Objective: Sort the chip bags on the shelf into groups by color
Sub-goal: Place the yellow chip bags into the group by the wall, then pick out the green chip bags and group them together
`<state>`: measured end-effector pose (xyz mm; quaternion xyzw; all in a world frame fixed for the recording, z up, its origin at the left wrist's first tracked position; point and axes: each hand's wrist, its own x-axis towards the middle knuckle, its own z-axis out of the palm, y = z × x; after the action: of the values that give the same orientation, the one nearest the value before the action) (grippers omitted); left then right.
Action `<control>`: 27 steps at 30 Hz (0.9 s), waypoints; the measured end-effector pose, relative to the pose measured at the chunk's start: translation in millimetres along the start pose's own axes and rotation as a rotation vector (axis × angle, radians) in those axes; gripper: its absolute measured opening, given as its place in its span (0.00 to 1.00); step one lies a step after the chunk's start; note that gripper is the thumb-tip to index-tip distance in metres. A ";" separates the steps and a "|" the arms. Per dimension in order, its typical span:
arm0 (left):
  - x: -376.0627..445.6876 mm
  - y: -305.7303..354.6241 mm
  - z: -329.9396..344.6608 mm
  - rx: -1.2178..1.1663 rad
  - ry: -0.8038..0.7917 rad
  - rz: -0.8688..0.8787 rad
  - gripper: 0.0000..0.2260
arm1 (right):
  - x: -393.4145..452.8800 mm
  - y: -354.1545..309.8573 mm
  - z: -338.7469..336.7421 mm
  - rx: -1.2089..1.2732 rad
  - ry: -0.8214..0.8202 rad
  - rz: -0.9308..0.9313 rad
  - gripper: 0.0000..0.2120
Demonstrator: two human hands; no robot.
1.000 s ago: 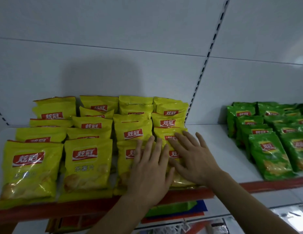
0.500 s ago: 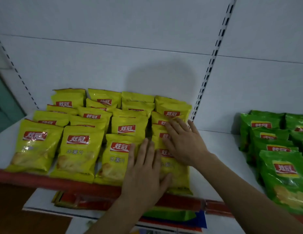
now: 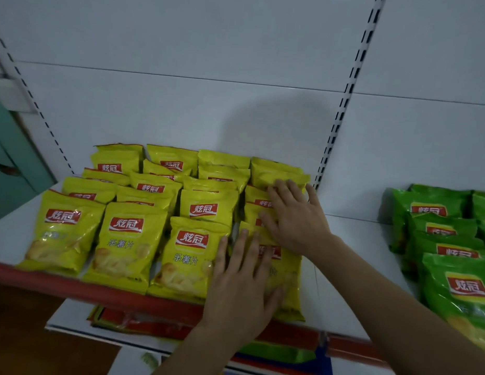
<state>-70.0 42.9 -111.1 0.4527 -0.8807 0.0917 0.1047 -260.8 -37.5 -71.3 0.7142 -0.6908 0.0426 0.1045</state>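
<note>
**Patting the yellow row straight**

Both hands lay flat with straight fingers, gripping nothing. The left hand (image 3: 240, 277) pressed the front yellow bags (image 3: 127, 239); the right hand (image 3: 295, 215) pressed bags behind. Green bags (image 3: 452, 266) sat well apart on the white shelf (image 3: 352, 239). Gentle pushes probably worked best: the bags looked shiny, puffy and slippery.

The yellow chip bags (image 3: 127, 239) on the left of the shelf each carry a red banner with white characters 炫冠; the near ones also show 乐薯片 below it in pale letters. The green chip bags (image 3: 460, 290) on the right bear the same red 炫冠 banner.
</note>
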 end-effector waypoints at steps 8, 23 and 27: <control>-0.8 0.1 -0.1 -0.027 0.029 0.000 0.33 | -6.8 -0.7 5.5 0.043 -0.055 0.001 0.41; -1.1 1.2 -2.0 -0.050 0.073 0.001 0.31 | -13.7 -0.7 -9.7 0.064 -0.011 0.058 0.41; 0.4 0.6 -2.7 -0.087 0.115 -0.027 0.31 | -34.4 9.2 -22.1 0.032 0.076 0.093 0.37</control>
<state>-70.4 43.6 -108.5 0.4534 -0.8703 0.0778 0.1757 -269.5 0.5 -56.0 0.6808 -0.7180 0.0855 0.1172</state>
